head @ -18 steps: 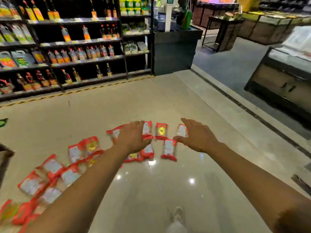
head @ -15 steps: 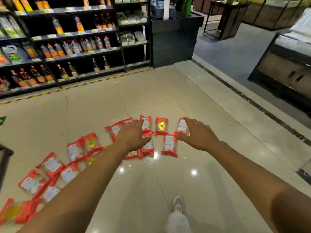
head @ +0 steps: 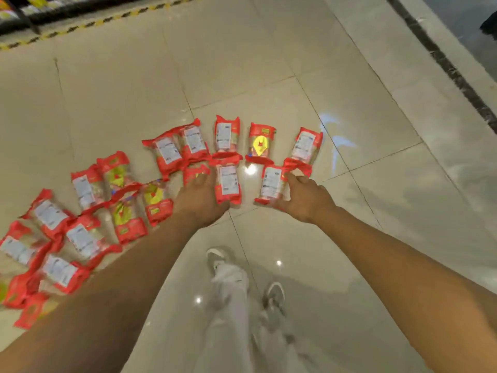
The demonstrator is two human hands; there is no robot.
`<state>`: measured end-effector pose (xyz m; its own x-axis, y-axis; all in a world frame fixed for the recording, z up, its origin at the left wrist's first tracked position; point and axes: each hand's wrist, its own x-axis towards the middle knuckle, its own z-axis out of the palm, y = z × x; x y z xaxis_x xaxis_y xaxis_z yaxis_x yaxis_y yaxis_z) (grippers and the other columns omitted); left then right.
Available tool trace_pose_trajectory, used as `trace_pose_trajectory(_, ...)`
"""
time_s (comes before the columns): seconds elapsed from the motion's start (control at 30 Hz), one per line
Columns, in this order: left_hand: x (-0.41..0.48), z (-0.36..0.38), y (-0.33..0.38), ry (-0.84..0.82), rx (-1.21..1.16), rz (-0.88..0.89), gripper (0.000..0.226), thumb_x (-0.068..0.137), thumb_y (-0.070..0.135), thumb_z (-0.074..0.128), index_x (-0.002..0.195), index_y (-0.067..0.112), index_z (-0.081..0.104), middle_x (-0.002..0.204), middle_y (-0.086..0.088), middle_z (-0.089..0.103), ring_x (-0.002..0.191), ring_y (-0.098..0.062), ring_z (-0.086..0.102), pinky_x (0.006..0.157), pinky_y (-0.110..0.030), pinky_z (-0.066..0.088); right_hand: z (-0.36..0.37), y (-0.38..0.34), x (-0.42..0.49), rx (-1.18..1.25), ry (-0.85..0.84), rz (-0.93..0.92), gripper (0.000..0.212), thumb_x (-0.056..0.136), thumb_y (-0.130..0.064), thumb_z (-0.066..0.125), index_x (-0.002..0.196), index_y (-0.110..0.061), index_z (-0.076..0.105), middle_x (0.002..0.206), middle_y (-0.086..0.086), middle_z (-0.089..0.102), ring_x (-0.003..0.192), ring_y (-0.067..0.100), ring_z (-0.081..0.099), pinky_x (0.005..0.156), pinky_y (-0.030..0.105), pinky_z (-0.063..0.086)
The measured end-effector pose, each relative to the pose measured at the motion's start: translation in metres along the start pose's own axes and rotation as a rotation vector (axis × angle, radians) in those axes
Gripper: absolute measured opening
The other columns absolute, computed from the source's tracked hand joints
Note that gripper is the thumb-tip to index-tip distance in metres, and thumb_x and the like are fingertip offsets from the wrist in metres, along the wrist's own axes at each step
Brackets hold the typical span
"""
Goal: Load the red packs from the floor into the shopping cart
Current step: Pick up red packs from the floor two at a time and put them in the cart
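Reaching down over a glossy tiled supermarket floor (head: 269,63), I see nearly the whole job still ahead of me: about twenty red packs lie scattered there, and the shopping cart is nowhere in the frame, so I cannot say whether any have been loaded. At far left, a loose heap of packs (head: 57,238) sprawls overlapping and at all angles, some label-up, some showing a yellow emblem, none of them touched. Toward the centre, two tilted packs (head: 177,148) lean against each other at the head of a tidier double row. My left hand (head: 200,201) comes down, back to the camera, on the near row, covering most of one pack (head: 195,173) and lying right against the neighbouring white-labelled pack (head: 228,184); its fingers are hidden beneath the hand, so I cannot tell whether they have closed on anything. Behind, a pack with a yellow emblem (head: 261,144) sits alone and upright in the far row. My right hand (head: 305,199) takes the next white-labelled pack (head: 271,184) between thumb below and fingertips at its upper corner, a light pinch rather than a full grasp, with the pack seemingly still flat on the tiles. Just beyond lies the rightmost pack (head: 306,146), untouched. By my reading, this is the start of a pick, with lifting and carrying yet to come.
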<state>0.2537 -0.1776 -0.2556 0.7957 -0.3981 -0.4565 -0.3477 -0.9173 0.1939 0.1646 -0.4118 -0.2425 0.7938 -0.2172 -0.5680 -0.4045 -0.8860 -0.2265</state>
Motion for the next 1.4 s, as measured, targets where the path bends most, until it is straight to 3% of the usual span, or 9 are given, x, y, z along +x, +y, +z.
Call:
trace_pose_trajectory(0.4,0.316,0.217,-0.081,-0.192,-0.321,-0.201,0.081,0.083,0.051,0.065,0.151,0.019,0.034,0.148,-0.011,0.046,0.133,-0.037,0.045,0.105,-0.048,0.044,0.182,0.068,0.312,0.338,-0.162,0.223,0.104,0.068,-0.081,0.056,0.153,-0.028,0.027,0.147,0.006,0.049,0.131,0.034,0.049,0.104,0.05,0.044)
trace_pose_trajectory(0.57,0.438,0.356,-0.12,-0.143,-0.543,-0.43,0.084,0.076,0.051,0.076,0.144,0.015,0.042,0.139,-0.01,0.055,0.127,-0.033,0.054,0.104,-0.045,0.047,0.29,0.135,0.454,0.553,-0.1,0.322,0.068,0.085,-0.032,0.074,0.143,-0.014,0.042,0.129,0.007,0.062,0.118,0.033,0.059,0.086,0.032,0.042)
trace_pose_trajectory(0.7,0.515,0.461,-0.166,-0.078,-0.73,-0.59,0.114,0.05,0.068,0.075,0.143,0.011,0.042,0.134,-0.01,0.064,0.118,-0.032,0.062,0.1,-0.044,0.052,0.37,0.179,0.523,0.765,0.033,0.457,0.065,0.079,-0.031,0.079,0.131,-0.014,0.045,0.123,0.01,0.067,0.097,0.028,0.067,0.075,0.027,0.054)
trace_pose_trajectory(0.77,0.524,0.46,-0.161,-0.052,-0.847,-0.658,0.094,0.063,0.046,0.089,0.135,0.004,0.047,0.126,-0.007,0.067,0.109,-0.028,0.065,0.093,-0.034,0.053,0.394,0.191,0.537,0.868,0.051,0.555,0.057,0.083,-0.02,0.079,0.127,-0.013,0.042,0.115,0.012,0.066,0.078,0.021,0.063,0.057,0.019,0.052)
trace_pose_trajectory(0.93,0.528,0.476,-0.159,-0.135,-1.122,-0.755,0.05,0.062,0.02,0.096,0.106,0.009,0.075,0.102,-0.012,0.079,0.086,-0.027,0.077,0.086,-0.042,0.062,0.423,0.21,0.556,0.987,0.1,0.648,0.062,0.053,-0.034,0.096,0.105,-0.015,0.066,0.083,-0.004,0.074,0.072,0.015,0.07,0.084,0.036,0.052)
trace_pose_trajectory(1.03,0.507,0.455,-0.144,-0.083,-1.18,-0.748,0.03,0.065,0.014,0.093,0.087,0.019,0.073,0.091,-0.006,0.078,0.077,-0.022,0.075,0.078,-0.038,0.062,0.406,0.199,0.537,0.999,0.077,0.665,0.097,0.035,-0.047,0.095,0.115,-0.007,0.058,0.089,0.008,0.073,0.078,0.023,0.07,0.079,0.039,0.055)
trace_pose_trajectory(1.17,0.444,0.361,-0.127,0.064,-1.224,-0.671,0.045,0.051,0.028,0.093,0.091,0.026,0.073,0.088,0.007,0.079,0.078,-0.014,0.075,0.079,-0.035,0.061,0.303,0.153,0.477,1.098,0.161,0.613,0.068,0.057,-0.018,0.09,0.112,-0.006,0.052,0.096,0.019,0.069,0.063,0.021,0.072,0.056,0.034,0.057)
trace_pose_trajectory(1.27,0.385,0.249,-0.124,0.187,-1.277,-0.614,0.048,0.053,0.02,0.096,0.093,0.026,0.071,0.092,0.005,0.08,0.085,-0.017,0.077,0.085,-0.04,0.061,0.2,0.119,0.44,1.05,0.268,0.412,0.067,0.052,-0.018,0.091,0.108,-0.028,0.057,0.104,0.006,0.075,0.088,0.027,0.075,0.08,0.049,0.06)
trace_pose_trajectory(1.4,0.27,0.042,-0.115,0.344,-1.366,-0.539,0.046,0.064,0.007,0.092,0.095,0.026,0.063,0.08,0.016,0.078,0.075,-0.001,0.074,0.073,-0.024,0.059,-0.002,0.018,0.35,1.041,0.253,0.142,0.071,0.066,-0.002,0.087,0.122,-0.014,0.045,0.104,0.0,0.07,0.093,0.022,0.07,0.064,0.038,0.062)
